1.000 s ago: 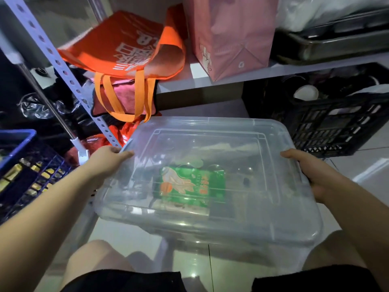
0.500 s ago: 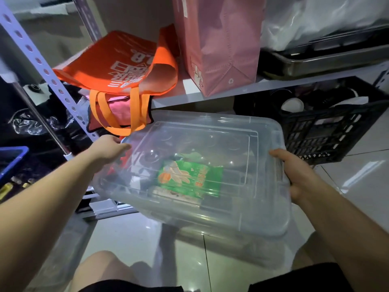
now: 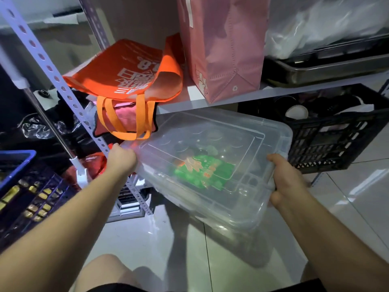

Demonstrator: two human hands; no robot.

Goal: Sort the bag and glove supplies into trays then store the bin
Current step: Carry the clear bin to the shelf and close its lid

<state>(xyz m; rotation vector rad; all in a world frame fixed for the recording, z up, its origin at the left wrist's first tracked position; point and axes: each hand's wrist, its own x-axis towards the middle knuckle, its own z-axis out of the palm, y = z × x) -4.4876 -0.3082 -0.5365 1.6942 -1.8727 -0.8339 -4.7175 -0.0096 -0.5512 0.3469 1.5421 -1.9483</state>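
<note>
Both hands, left (image 3: 123, 160) and right (image 3: 288, 182), clamped on the bin (image 3: 210, 165); it's tilted, could snag the shelf (image 3: 273, 92) edge.

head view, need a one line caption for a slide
Both hands, left and right, hold a lidded clear bin at the gap under a shelf, beside a black crate.
</note>
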